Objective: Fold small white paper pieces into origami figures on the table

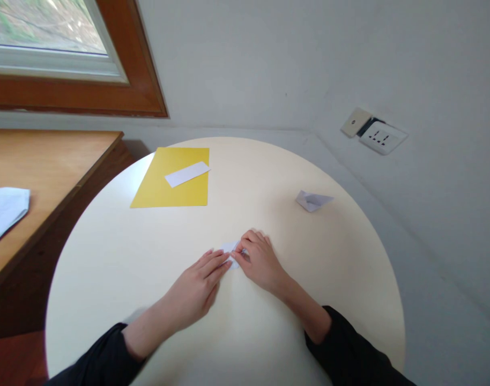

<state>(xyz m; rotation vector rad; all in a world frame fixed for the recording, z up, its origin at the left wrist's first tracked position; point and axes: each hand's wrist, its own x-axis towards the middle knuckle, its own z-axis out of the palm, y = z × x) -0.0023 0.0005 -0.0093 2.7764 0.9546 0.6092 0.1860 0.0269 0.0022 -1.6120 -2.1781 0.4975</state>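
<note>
A small white piece of folded paper [229, 246] lies at the hub of the clock on the round, cream-white, smooth-topped table [277, 166], with twelve toward the wall. The step in hand looks like creasing: the left hand [200, 281], coming in from seven o'clock, has its fingers stretched close together with the tips on the paper — whether its thumb clamps the paper, I cannot tell. The right hand [261, 260], from five o'clock, has thumb and forefinger pinched together on the paper's edge. The next move seems to call for a steady left hand and a firm, fine pinch, so the fold stays sharp.

At eleven o'clock lies a flat, bright yellow four-sided sheet of paper [188, 195], with a narrow white paper strip [187, 174] slanting across it, one end just over the edge. At two o'clock sits a crisp, pointed white folded-paper shape [313, 202] — faceted and boat-like.
</note>
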